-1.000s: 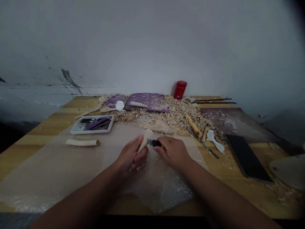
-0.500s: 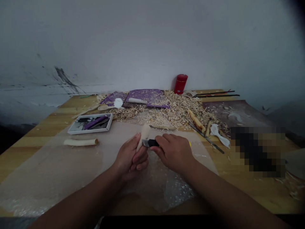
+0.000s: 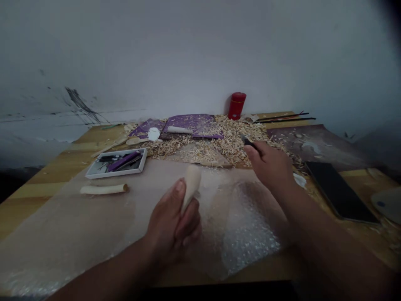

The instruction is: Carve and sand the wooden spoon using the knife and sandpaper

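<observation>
My left hand [image 3: 173, 213] is closed around a pale, rounded piece of wood [image 3: 191, 184], whose thicker end points up and away from me. In my right hand [image 3: 271, 165] is a carving knife [image 3: 247, 141] with a black handle and a short blade. The knife is well away from the wood, over the heap of wood shavings [image 3: 228, 146], its blade pointing up and left. Fingers hide most of the knife's handle. Below the left hand lies a translucent bubble-wrap sheet [image 3: 109, 221] on the wooden table.
A white box [image 3: 117, 163] of tools and a short peeled stick [image 3: 103, 189] lie at left. Behind are a purple sheet [image 3: 200, 123], a spoon-shaped wooden piece [image 3: 138, 141] and a red can [image 3: 237, 106]. A dark phone-like slab [image 3: 341, 192] is at right.
My right hand has drawn the knife off the wood and swung it right and away from me, over the shavings. The left hand still holds the wood, slightly lower.
</observation>
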{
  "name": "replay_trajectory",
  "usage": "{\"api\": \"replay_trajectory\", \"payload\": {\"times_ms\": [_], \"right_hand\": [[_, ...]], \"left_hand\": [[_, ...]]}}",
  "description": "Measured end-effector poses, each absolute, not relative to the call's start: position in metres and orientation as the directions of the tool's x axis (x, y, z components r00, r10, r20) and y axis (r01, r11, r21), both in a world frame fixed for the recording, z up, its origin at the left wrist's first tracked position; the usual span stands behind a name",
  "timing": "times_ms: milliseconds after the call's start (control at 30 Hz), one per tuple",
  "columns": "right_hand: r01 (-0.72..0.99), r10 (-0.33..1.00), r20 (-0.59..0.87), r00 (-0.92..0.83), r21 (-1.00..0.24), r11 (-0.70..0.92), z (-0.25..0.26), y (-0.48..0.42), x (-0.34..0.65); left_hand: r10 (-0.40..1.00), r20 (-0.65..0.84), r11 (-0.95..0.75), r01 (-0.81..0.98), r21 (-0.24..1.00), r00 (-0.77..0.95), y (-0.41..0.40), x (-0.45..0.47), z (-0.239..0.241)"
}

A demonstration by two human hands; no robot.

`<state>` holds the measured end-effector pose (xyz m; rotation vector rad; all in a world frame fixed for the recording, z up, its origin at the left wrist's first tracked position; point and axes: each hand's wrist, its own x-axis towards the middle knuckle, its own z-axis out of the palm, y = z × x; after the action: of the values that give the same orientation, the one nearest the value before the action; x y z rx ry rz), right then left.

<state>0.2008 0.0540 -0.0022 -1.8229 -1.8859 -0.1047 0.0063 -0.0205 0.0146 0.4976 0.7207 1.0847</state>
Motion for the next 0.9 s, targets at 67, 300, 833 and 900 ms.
{"api": "replay_trajectory", "payload": {"times_ms": [67, 300, 833, 900], "right_hand": [[0.923, 0.914, 0.406, -0.03, -0.34, 0.181, -0.004, 0.053, 0.201], [0.725, 0.78, 0.38, -0.497, -0.312, 0.614, -0.014, 0.024, 0.154], [0.696, 0.744, 0.243, -0.622, -0.263, 0.668, -0.013, 0.01, 0.142], [0.688, 0.733, 0.25, -0.632, -0.253, 0.68, -0.013, 0.008, 0.14]], "left_hand": [[0.911, -0.277, 0.41, -0.61, 0.678, 0.305, -0.018, 0.005, 0.015], [0.886, -0.404, 0.459, -0.554, 0.694, 0.228, -0.002, 0.003, 0.009], [0.912, -0.41, 0.355, -0.477, 0.804, -0.013, 0.008, 0.002, -0.006], [0.908, -0.418, 0.355, -0.488, 0.797, -0.021, 0.009, 0.002, -0.005]]}}
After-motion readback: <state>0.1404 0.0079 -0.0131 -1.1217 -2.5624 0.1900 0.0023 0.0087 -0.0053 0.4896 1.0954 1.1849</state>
